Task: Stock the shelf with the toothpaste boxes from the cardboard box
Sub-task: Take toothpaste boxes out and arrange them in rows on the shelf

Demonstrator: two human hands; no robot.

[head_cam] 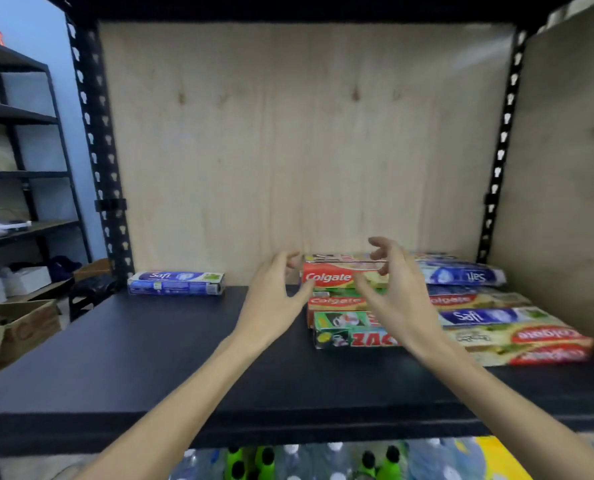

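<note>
Plywood backs a black shelf in a storeroom, with bottles on the level below and a cardboard box on the floor at far left. Toothpaste boxes are gathered on the shelf's right half, lying flat in rows and partly stacked, probably so the printed faces show. Each has its long axis running left to right along the shelf; some labels read upside down, so their ends point opposite ways. One Safi box lies alone at the back left, also crosswise.

Both hands hover over the topmost Colgate box. The left hand has spread, loosely curved fingers near the box's left end, and the right hand is likewise spread above its middle. Neither grip holds anything. They look poised either to square the box up or having just let it go.
</note>
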